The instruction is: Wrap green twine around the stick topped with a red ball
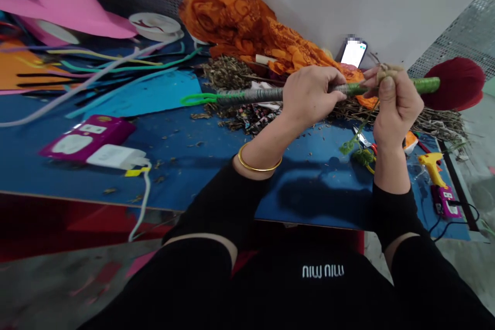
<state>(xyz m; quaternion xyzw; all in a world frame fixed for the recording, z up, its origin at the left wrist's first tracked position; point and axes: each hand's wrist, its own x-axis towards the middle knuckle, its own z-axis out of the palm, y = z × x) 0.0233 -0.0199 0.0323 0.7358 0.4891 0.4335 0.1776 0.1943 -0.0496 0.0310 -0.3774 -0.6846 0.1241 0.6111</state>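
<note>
Stem (251, 95) partly hidden inside the closed left hand (309, 95), tan item (386, 71) pinched by the right hand (394, 105) indistinct; stem held above the counter (232, 165) at frame centre-right, long axis horizontal, red head (458, 82) pointing right.

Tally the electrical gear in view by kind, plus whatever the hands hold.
Purple power strips: 2
White charger: 1
Yellow glue gun: 1
Phone: 1
Wrapped stem, gripped by left hand and right hand: 1
Total: 6
</note>
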